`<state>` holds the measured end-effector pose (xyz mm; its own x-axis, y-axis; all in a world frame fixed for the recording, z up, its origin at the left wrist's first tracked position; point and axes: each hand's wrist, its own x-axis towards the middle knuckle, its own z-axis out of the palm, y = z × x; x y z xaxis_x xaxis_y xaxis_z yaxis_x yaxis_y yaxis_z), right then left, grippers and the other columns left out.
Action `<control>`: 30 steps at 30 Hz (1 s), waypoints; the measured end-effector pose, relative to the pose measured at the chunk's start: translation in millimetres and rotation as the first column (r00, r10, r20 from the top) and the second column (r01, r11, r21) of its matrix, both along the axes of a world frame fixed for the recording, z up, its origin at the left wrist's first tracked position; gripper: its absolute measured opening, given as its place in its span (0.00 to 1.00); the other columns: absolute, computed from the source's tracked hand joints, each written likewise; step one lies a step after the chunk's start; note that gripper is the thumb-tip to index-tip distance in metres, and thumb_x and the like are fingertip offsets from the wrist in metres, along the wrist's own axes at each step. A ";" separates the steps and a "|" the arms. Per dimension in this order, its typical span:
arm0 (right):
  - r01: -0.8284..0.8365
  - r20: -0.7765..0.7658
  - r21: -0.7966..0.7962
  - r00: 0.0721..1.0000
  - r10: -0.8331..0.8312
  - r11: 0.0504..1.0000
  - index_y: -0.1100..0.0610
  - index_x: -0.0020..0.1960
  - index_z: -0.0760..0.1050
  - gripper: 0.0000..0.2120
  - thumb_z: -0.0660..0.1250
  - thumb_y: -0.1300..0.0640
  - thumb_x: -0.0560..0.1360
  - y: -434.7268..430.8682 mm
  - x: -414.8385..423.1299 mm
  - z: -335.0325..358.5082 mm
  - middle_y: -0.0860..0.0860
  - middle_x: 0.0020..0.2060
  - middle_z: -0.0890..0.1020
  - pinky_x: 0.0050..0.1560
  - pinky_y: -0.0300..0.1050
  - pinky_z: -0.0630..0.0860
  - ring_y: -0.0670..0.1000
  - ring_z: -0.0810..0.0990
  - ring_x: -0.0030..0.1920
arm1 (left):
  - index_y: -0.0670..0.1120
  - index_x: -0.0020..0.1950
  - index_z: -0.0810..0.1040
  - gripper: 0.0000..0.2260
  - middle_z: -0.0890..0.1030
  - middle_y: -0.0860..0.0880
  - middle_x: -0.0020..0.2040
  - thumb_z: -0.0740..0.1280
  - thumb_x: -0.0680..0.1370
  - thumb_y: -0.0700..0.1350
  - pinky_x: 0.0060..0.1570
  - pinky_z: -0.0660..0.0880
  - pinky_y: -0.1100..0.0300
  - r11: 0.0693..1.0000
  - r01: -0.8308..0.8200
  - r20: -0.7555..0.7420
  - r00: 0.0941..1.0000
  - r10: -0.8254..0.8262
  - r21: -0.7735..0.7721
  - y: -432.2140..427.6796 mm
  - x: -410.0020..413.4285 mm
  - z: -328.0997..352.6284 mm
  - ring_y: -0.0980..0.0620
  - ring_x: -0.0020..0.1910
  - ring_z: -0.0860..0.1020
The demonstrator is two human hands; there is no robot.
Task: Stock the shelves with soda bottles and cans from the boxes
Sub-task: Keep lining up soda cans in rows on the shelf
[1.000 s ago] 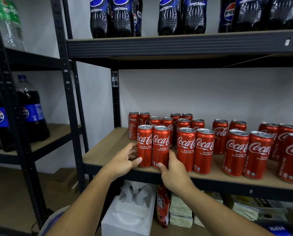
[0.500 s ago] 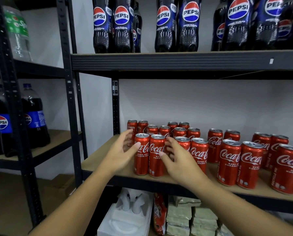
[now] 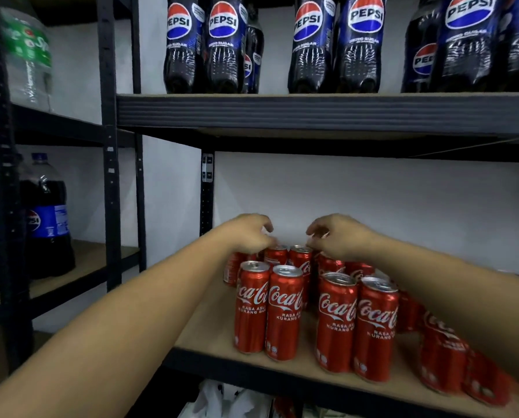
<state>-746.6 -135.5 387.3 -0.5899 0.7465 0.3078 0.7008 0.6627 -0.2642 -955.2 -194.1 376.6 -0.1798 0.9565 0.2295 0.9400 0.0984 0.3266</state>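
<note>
1. The cans (image 3: 282,312) are red Coca-Cola ones. They stand upright on the wooden shelf (image 3: 205,333), two by two, in rows going from near the front edge to the back.
2. Two pairs stand in front with a gap between them. More cans go off to the right, but they are blurred and partly hidden behind the right arm.
3. From my screen I see the left hand (image 3: 247,236) reaching over the front pair to the back cans (image 3: 300,257). Its fingers curl down onto their tops. It is blurry, so I cannot tell if it grips one.
4. The right hand (image 3: 338,236) is just beside it, with a small gap between the two. Its fingers curl down at the back cans too. I cannot tell if it holds one.
5. Above is the top shelf (image 3: 312,110). Dark Pepsi bottles (image 3: 225,43) stand upright on it in small groups.
6. To the left is a side rack (image 3: 110,176). A big bottle (image 3: 45,218) of Pepsi stands on its lower board, and a green bottle (image 3: 26,49) stands higher up.
7. Under the shelf I see something white, but I cannot tell what it is.
</note>
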 end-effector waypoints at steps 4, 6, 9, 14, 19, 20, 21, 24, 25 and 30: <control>-0.024 0.191 -0.012 0.981 0.026 1.000 0.50 0.74 0.72 0.24 0.70 0.52 0.79 36.0 -19.1 -1.1 0.48 0.69 0.78 0.61 0.42 0.72 0.51 0.77 0.66 | 0.46 0.71 0.74 0.27 0.79 0.47 0.66 0.70 0.78 0.61 0.52 0.79 0.52 0.978 -0.087 -0.136 0.989 0.062 -0.191 38.1 1.0 1.4 0.47 0.57 0.80; -0.046 0.263 -0.027 0.963 0.052 0.999 0.49 0.76 0.69 0.27 0.71 0.54 0.78 48.0 -28.2 -2.7 0.47 0.71 0.75 0.67 0.46 0.73 0.51 0.75 0.68 | 0.45 0.69 0.75 0.29 0.82 0.47 0.62 0.72 0.76 0.63 0.50 0.81 0.52 0.959 -0.094 -0.125 0.990 0.062 -0.268 52.6 4.1 0.1 0.48 0.49 0.84; -0.082 0.368 -0.059 0.925 0.098 0.995 0.49 0.78 0.66 0.30 0.71 0.54 0.78 52.7 -39.4 -0.8 0.48 0.73 0.73 0.69 0.49 0.72 0.51 0.73 0.71 | 0.44 0.62 0.79 0.29 0.86 0.48 0.52 0.73 0.73 0.66 0.46 0.82 0.54 0.950 -0.083 -0.135 0.990 0.044 -0.302 65.0 8.1 -1.1 0.50 0.43 0.86; -0.099 0.428 -0.026 0.898 0.101 0.995 0.49 0.77 0.67 0.30 0.71 0.56 0.77 58.0 -52.9 -2.3 0.49 0.74 0.73 0.68 0.51 0.74 0.53 0.73 0.71 | 0.52 0.73 0.72 0.24 0.80 0.49 0.66 0.72 0.78 0.44 0.44 0.83 0.55 0.940 -0.003 -0.072 0.997 -0.023 -0.341 70.6 -1.2 2.0 0.48 0.52 0.84; -0.055 0.424 0.013 0.905 0.044 0.998 0.55 0.75 0.70 0.28 0.72 0.54 0.77 59.4 -55.3 -3.3 0.52 0.70 0.77 0.62 0.47 0.76 0.54 0.77 0.66 | 0.47 0.73 0.73 0.29 0.80 0.48 0.65 0.76 0.75 0.55 0.50 0.81 0.54 0.939 -0.018 -0.025 1.000 0.010 -0.343 64.2 -6.4 2.1 0.47 0.57 0.82; -0.047 0.420 0.019 0.907 0.035 0.999 0.56 0.73 0.73 0.26 0.72 0.52 0.77 59.4 -54.7 -2.5 0.52 0.67 0.78 0.62 0.49 0.77 0.54 0.78 0.64 | 0.47 0.70 0.76 0.27 0.82 0.48 0.63 0.75 0.75 0.56 0.50 0.82 0.53 0.941 -0.024 -0.062 0.998 0.004 -0.336 63.9 -6.1 1.2 0.48 0.55 0.82; -0.037 0.415 0.019 0.909 0.026 0.999 0.56 0.71 0.75 0.25 0.72 0.49 0.77 59.8 -53.8 -1.6 0.52 0.65 0.80 0.62 0.50 0.78 0.54 0.79 0.62 | 0.48 0.71 0.76 0.25 0.82 0.49 0.64 0.74 0.76 0.55 0.55 0.81 0.51 0.946 -0.028 -0.101 0.995 -0.005 -0.324 64.0 -7.0 0.4 0.48 0.57 0.82; -0.017 0.400 -0.005 0.916 0.018 1.000 0.56 0.69 0.77 0.26 0.73 0.44 0.75 60.9 -51.2 -0.3 0.52 0.63 0.81 0.61 0.52 0.78 0.54 0.80 0.61 | 0.51 0.78 0.68 0.29 0.76 0.50 0.72 0.73 0.78 0.47 0.66 0.76 0.45 0.940 0.008 -0.063 0.997 -0.032 -0.340 62.3 -9.5 0.6 0.46 0.67 0.77; -0.017 0.408 -0.012 0.913 0.021 1.000 0.56 0.69 0.76 0.26 0.73 0.45 0.75 61.0 -51.2 -0.5 0.52 0.64 0.80 0.62 0.52 0.78 0.54 0.79 0.61 | 0.51 0.78 0.67 0.31 0.76 0.50 0.72 0.74 0.77 0.48 0.65 0.77 0.46 0.938 0.017 -0.027 0.999 -0.028 -0.347 62.2 -10.0 0.4 0.46 0.66 0.77; -0.036 0.417 -0.023 0.908 0.042 0.999 0.57 0.62 0.81 0.21 0.75 0.47 0.74 62.7 -55.7 -3.4 0.51 0.57 0.84 0.57 0.50 0.81 0.52 0.82 0.54 | 0.52 0.72 0.74 0.23 0.80 0.52 0.66 0.73 0.78 0.50 0.60 0.79 0.49 0.955 0.023 -0.094 0.994 -0.053 -0.294 61.0 -10.1 -3.0 0.49 0.60 0.79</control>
<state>-802.3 -72.8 383.8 -0.6907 0.7229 0.0166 0.7230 0.6899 0.0372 -965.3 -133.0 373.6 -0.1324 0.9901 -0.0464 0.9712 0.1390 0.1936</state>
